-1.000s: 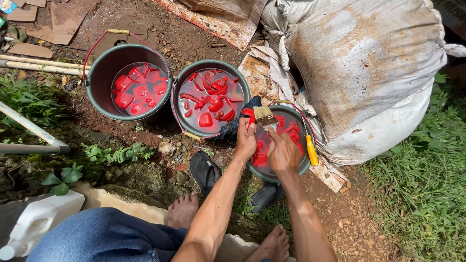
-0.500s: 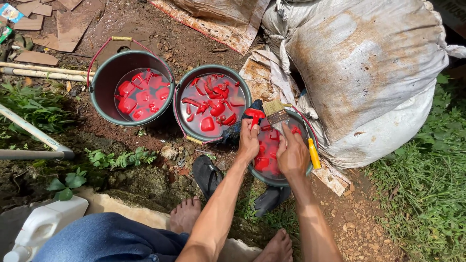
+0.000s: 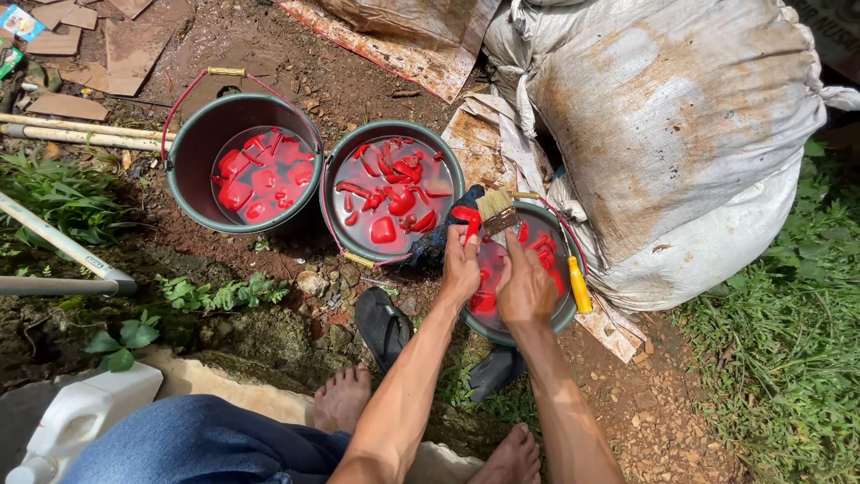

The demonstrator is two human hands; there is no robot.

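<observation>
While the left hand (image 3: pixel 461 265) pinches a small red plastic piece (image 3: pixel 467 218) above the near rim of the right-most bucket (image 3: pixel 566 305), the right hand (image 3: pixel 524 289) is closed around the handle of a flat paintbrush (image 3: pixel 495 213), whose pale bristles point up and away, just beside the red piece. Compared with half a second ago, the brush has swung slightly toward the left hand and the right hand has drawn closer to its partner, so bristles and piece now sit almost touching; a second ago the brush lay lower over the water. That reads as brushing strokes going over the held piece, judged from the shifting brush alone.

Beyond the left hand stand two more buckets: the middle bucket (image 3: pixel 337 220) and, farther left, the far-left bucket (image 3: pixel 184 199), both holding water and scattered red pieces. A dark cloth (image 3: pixel 441 231) hangs between the middle bucket and the left hand's fingers.

On the right hand's outer side a yellow handle grip (image 3: pixel 576 285) rests on the bucket's rim, and just past it bulges a big stained sack (image 3: pixel 681 134), leaving little room that way. Nearer the body lie a dark sandal (image 3: pixel 379 320) and the person's bare feet (image 3: pixel 339 394); open ground and grass (image 3: pixel 788 358) spread out to the right.
</observation>
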